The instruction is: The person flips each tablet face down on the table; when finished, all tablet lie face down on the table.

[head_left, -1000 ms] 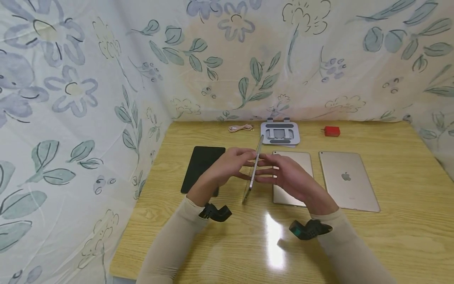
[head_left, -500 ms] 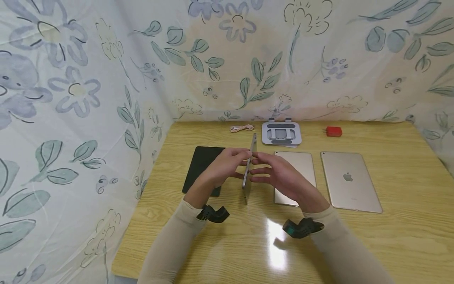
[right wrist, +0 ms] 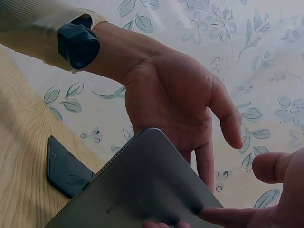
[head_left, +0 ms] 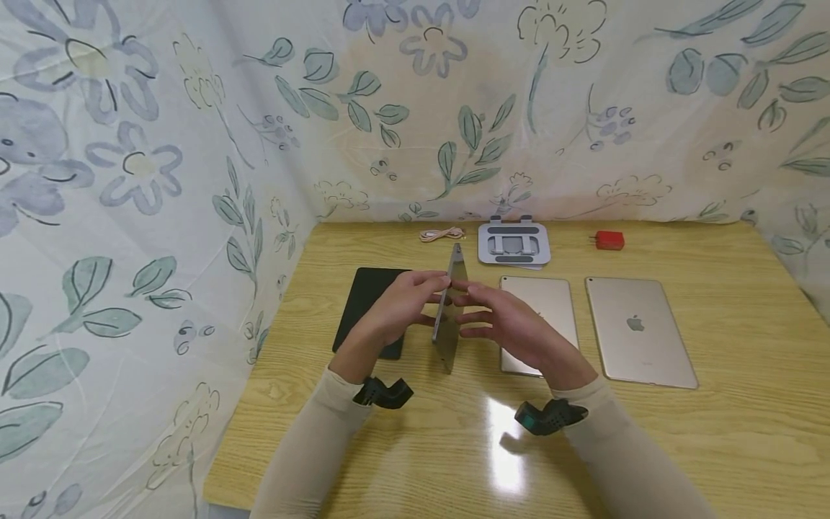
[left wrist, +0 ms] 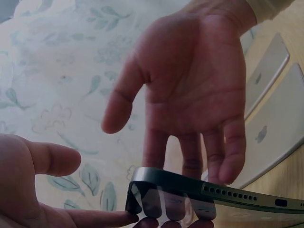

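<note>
A grey tablet (head_left: 447, 337) stands on its long edge, tilted, between my two hands over the middle of the table. My left hand (head_left: 398, 306) touches its glossy screen side with straight fingertips. On the opposite side, my right hand (head_left: 519, 321) sets outstretched fingertips against the plain back, where faint lettering shows in the right wrist view. Both thumbs are held away from the tablet. In the left wrist view, fingertips reflect in the screen near the tablet's corner (left wrist: 152, 175), beside speaker holes and a port.
A dark tablet (head_left: 358, 303) lies by the left arm. Two gold tablets, one near (head_left: 521, 353) and one farther right (head_left: 642, 339), lie back up. Along the rear are a coiled cable (head_left: 441, 234), a folded grey stand (head_left: 514, 243) and a red charger (head_left: 609, 240).
The tablet's upper edge has swung left, so its lean has reversed and more of its back shows. Both hands have shifted slightly left with it.
</note>
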